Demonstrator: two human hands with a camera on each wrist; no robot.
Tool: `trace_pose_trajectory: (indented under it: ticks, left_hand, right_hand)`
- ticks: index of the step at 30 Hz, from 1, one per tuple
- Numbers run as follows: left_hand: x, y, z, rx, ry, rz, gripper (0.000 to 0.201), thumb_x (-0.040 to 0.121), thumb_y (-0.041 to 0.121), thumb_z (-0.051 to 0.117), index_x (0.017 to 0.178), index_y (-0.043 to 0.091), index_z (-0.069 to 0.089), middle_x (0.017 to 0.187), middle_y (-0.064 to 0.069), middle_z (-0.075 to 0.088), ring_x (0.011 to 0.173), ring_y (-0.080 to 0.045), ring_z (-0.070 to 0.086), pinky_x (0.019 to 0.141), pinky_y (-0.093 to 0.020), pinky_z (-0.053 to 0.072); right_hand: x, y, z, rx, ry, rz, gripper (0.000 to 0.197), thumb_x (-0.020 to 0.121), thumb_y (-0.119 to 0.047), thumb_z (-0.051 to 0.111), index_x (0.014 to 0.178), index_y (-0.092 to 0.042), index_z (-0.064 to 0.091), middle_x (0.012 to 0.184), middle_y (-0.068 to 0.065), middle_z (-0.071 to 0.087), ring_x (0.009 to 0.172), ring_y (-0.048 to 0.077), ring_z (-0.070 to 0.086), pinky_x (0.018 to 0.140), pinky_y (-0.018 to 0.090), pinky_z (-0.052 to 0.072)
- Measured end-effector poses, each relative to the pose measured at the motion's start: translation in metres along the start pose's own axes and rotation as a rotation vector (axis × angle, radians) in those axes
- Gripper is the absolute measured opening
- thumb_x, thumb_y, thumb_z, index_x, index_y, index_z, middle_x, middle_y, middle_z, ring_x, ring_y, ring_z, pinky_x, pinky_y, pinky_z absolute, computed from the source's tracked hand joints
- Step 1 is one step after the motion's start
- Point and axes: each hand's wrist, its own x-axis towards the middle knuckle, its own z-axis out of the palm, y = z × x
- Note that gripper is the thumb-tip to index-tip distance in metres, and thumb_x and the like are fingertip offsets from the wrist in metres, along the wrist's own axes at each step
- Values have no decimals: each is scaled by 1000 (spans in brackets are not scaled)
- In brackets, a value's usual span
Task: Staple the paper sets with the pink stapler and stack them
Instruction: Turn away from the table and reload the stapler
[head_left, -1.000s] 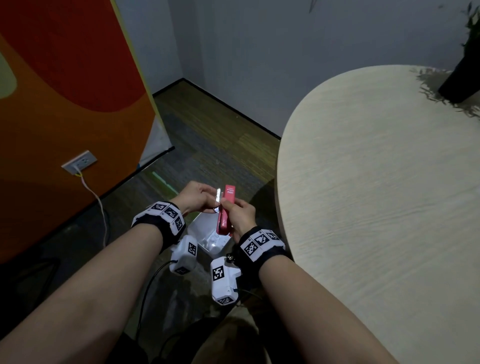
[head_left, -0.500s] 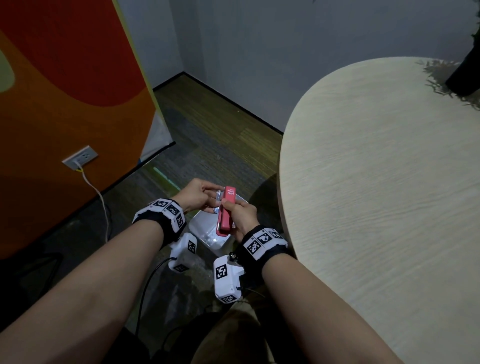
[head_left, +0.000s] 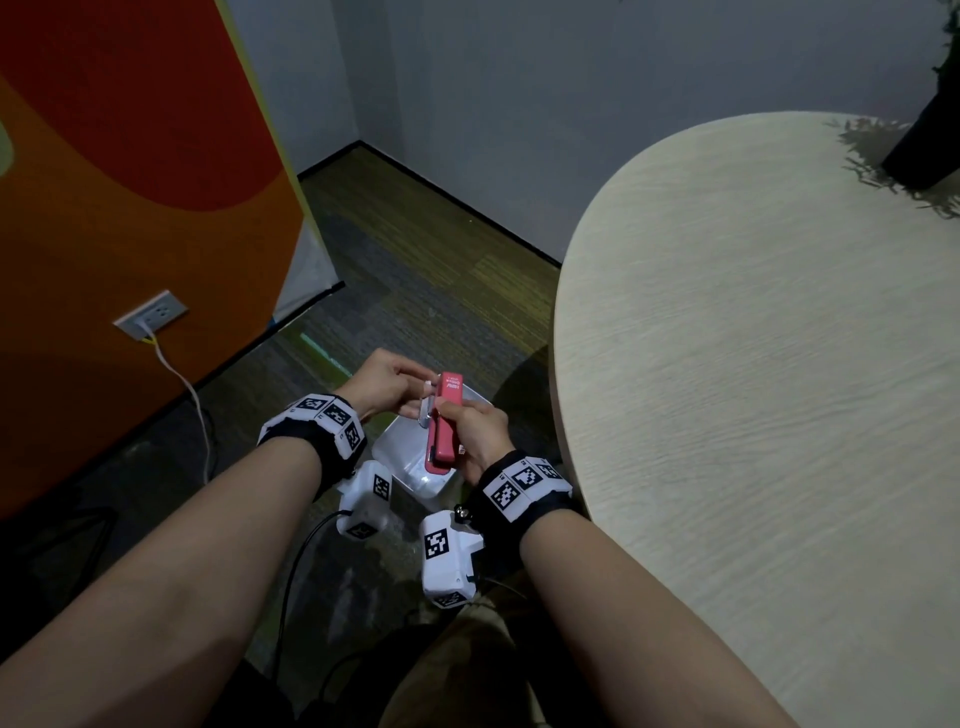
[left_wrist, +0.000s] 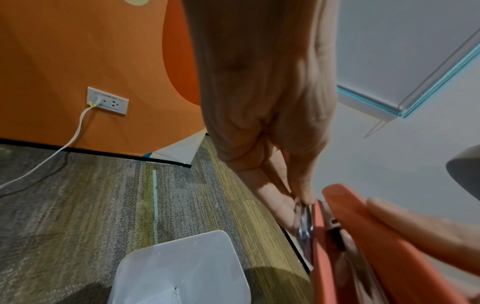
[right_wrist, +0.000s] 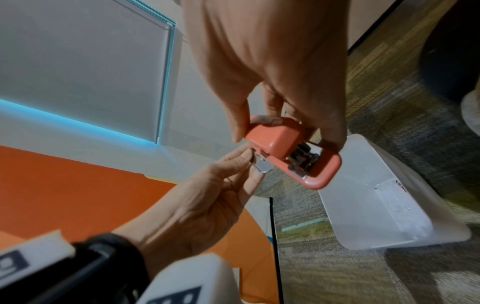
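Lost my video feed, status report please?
Right hand grips stapler. Left hand pinches its metal part. Over bin; no paper visible.

One pink stapler (head_left: 444, 422), held over the floor left of the table. Two hands: the left hand (head_left: 382, 383) and the right hand (head_left: 479, 434). One white plastic bin (head_left: 415, 457) on the carpet below them. One round wooden table (head_left: 753, 389) at right. One wall socket (head_left: 151, 313) at far left, with one white cable (head_left: 192, 400) plugged in. Two wrist cameras (head_left: 449, 564).

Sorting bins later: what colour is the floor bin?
Translucent white bin, clearest in the right wrist view.
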Motion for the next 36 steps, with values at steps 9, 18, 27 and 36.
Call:
trace_pose_trajectory:
  ticks: [9,18,27,36]
  left_hand:
    - [0,6,-10,-255,-48,-133,19,92,0,53,107,-8,62,105,-26,68,89,-28,71,74,-33,60]
    - [1,12,0,-21,120,-16,11,80,-12,64,89,-6,63,83,-18,66,50,-9,66,50,-17,55]
    - [3,8,-8,1,280,34,6,81,-4,68,83,-9,64,77,-22,67,45,-8,64,46,-16,53]
    - [7,10,-2,157,360,20,7,85,-6,62,79,-3,65,79,-16,66,64,-18,66,45,-13,52]
  right_hand:
    - [3,-3,-2,38,-8,-31,33,87,-9,69,119,-5,60,99,10,69,92,23,68,90,37,54]
    - [-1,-1,2,24,-15,-23,35,86,-9,70,119,-5,61,105,13,72,95,24,70,94,41,54]
    - [4,0,-2,3,5,-9,34,87,-9,69,120,-5,61,88,5,66,79,17,65,77,31,55]
    - [3,0,-3,-3,29,0,35,87,-8,68,121,-5,60,91,8,66,90,25,66,89,38,55]
